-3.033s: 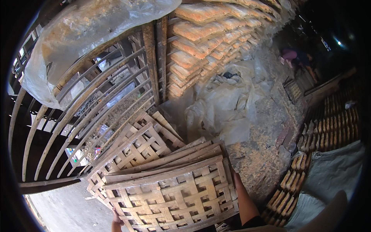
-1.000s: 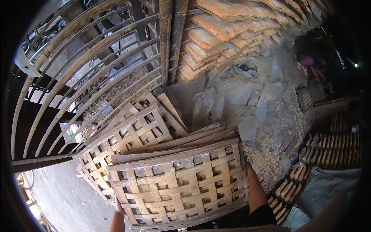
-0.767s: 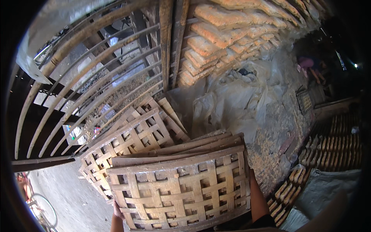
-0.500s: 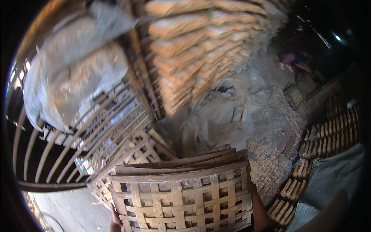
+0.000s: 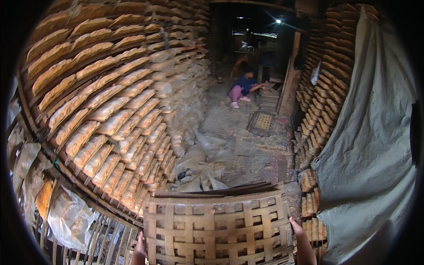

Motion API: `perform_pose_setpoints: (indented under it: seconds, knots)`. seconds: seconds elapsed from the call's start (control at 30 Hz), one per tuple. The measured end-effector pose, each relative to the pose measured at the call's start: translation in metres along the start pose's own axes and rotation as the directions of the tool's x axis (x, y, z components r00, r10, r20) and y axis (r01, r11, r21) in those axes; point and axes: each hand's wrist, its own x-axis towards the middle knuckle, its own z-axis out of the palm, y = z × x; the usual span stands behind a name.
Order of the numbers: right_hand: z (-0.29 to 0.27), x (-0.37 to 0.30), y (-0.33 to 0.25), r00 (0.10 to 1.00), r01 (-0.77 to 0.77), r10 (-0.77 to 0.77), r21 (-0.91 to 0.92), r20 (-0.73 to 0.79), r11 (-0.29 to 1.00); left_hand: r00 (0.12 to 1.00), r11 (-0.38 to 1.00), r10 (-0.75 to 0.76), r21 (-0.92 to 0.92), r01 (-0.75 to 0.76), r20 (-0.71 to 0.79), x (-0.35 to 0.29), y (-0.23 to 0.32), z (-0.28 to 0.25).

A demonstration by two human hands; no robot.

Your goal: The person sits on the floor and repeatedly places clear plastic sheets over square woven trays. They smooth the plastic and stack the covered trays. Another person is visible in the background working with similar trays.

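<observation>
Between my two hands is a stack of woven bamboo trays (image 5: 221, 229), tilted so that the open lattice of the nearest tray shows. Several tray edges overlap along its top. My left hand (image 5: 140, 246) is closed on the stack's left side, its fingers partly hidden behind the lattice. At the right side my right hand (image 5: 298, 230) grips the edge, with the thumb visible and the other fingers out of sight.
Racks of orange-brown slabs (image 5: 106, 119) line the left; similar racks (image 5: 329, 84) line the right, partly under a grey-green sheet (image 5: 362, 150). Crumpled plastic (image 5: 203, 154) lies on the floor (image 5: 247, 163). A person (image 5: 243, 88) squats ahead near stacked trays (image 5: 268, 99) and a flat lattice tray (image 5: 263, 121).
My view has swung right and up, from the slatted rack to the aisle between the racks. The tray stack has stayed in front of me, and my right hand has come into sight.
</observation>
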Motion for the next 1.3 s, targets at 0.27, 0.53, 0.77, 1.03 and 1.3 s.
perform_pose_setpoints:
  seconds: [0.27, 0.53, 0.77, 1.03, 1.3]
  knots:
    - [-0.103, 0.014, -0.134, 0.989, -0.082, 0.085, 0.035, -0.124, 0.996, 0.996, 0.998, -0.055, 0.036, 0.053, 0.068, 0.089, 0.121, 0.167]
    - [-0.084, 0.115, -0.272, 0.949, -0.218, 0.235, 0.1, -0.212, 0.971, 0.983, 0.994, -0.096, 0.06, 0.087, 0.156, 0.23, 0.215, 0.282]
    - [-0.114, 0.237, -0.358, 0.988, -0.118, 0.14, 0.26, -0.071, 0.958, 0.978, 0.992, -0.108, 0.081, 0.094, 0.181, 0.327, 0.323, 0.393]
    - [-0.137, 0.393, -0.522, 0.975, -0.092, 0.118, 0.143, -0.189, 0.986, 0.993, 0.965, -0.072, 0.257, 0.047, 0.09, 0.431, 0.437, 0.561]
    - [-0.127, 0.583, -0.748, 0.991, 0.091, -0.094, -0.044, -0.093, 0.995, 0.989, 0.992, -0.016, 0.128, -0.003, 0.148, 0.54, 0.577, 0.709]
